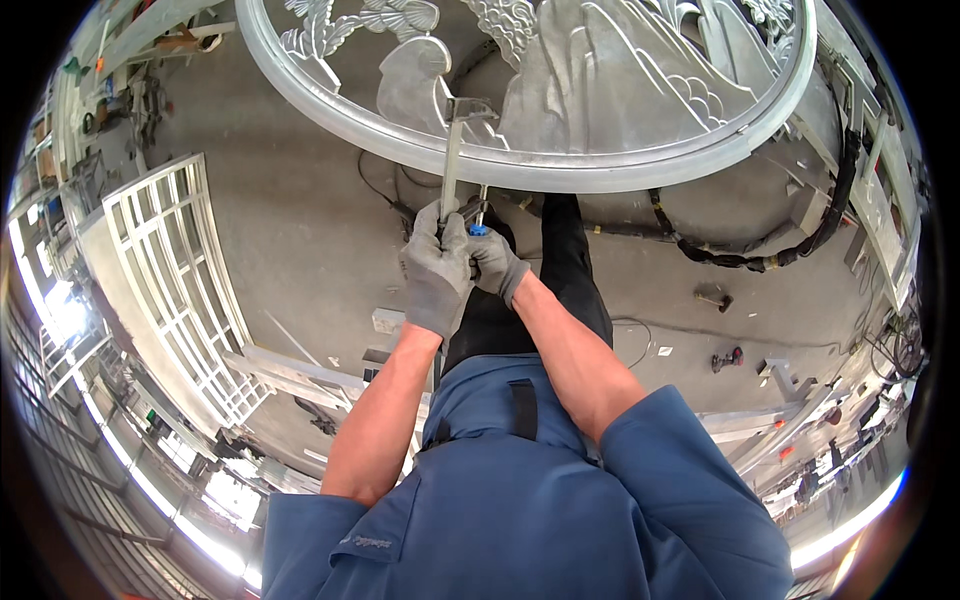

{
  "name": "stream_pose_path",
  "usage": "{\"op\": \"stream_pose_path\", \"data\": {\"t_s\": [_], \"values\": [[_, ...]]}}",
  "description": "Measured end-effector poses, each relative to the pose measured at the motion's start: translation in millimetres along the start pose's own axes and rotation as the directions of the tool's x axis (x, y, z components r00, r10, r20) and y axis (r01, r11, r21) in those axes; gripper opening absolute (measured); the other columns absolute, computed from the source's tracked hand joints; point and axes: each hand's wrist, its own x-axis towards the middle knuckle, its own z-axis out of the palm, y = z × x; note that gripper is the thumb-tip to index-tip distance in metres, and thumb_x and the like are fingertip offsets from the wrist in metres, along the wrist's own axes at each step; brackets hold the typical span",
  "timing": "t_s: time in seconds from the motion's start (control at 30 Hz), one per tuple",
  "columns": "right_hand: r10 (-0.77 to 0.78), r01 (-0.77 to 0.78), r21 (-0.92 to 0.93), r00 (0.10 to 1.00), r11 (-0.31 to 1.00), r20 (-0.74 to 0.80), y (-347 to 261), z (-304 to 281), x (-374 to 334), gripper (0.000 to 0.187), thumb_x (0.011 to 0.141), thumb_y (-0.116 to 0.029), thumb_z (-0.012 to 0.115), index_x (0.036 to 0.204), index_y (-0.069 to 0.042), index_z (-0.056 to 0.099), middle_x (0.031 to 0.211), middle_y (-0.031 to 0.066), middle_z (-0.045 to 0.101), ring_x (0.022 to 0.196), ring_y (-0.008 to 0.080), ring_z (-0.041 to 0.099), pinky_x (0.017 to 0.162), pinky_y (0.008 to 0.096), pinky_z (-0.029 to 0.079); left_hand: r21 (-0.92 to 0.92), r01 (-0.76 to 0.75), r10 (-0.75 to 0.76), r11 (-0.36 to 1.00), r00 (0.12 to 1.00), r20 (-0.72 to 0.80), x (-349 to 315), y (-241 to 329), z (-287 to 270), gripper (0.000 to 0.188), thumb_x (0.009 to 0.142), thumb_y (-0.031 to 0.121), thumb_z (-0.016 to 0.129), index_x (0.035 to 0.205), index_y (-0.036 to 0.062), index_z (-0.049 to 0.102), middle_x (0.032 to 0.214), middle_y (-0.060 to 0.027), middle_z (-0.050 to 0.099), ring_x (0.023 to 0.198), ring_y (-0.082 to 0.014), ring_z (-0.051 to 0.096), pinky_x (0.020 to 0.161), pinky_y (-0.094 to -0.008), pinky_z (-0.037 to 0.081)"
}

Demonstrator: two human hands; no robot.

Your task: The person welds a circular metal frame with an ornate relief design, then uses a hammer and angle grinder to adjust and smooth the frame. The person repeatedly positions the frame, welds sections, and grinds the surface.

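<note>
A large round silver metal panel (620,100) with a raised relief and a thick rim (560,172) lies in front of me. A bar clamp (451,165) sits at its near rim, with one jaw over the top and the bar coming down toward me. My left hand (437,268), in a grey glove, is closed around the lower bar. My right hand (496,264), also gloved, is closed beside it, just under a blue part (479,230) on the clamp's screw. The fingers partly hide the screw end and handle.
A thick black cable bundle (740,260) curves across the floor at right. A cordless drill (728,359) and another tool (714,297) lie nearby. At left leans a white barred metal frame (180,280). Metal bars (310,368) lie behind me.
</note>
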Motion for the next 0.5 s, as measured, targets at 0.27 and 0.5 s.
{"op": "stream_pose_path", "data": {"t_s": [0.27,0.5], "values": [[-0.577,-0.042,-0.729,0.581,0.684,-0.574,7.9,81.4,-26.2,0.033,0.087,-0.035,0.072,0.092,-0.003,0.064,0.076,0.0135,0.064,0.075,0.0305,0.063,0.074,0.0445,0.05,0.193,-0.207,0.22,0.959,0.974,-0.049,11.1,-33.5,-4.6,0.023,0.102,0.012,0.058,0.122,0.001,0.062,0.082,-0.003,0.062,0.066,-0.0072,0.052,0.059,-0.0272,0.043],[-0.246,0.199,-0.224,0.947,0.954,-0.208,9.9,20.6,3.8,0.02,0.09,-0.025,0.071,0.084,-0.006,0.066,0.076,0.0036,0.065,0.067,0.0154,0.062,0.06,0.0348,0.049,0.165,-0.095,0.102,0.982,0.994,-0.037,6.7,-20.0,-1.7,0.024,0.101,0.012,0.059,0.121,0.0,0.063,0.091,-0.0101,0.069,0.077,-0.0138,0.06,0.072,-0.0327,0.051]]}}
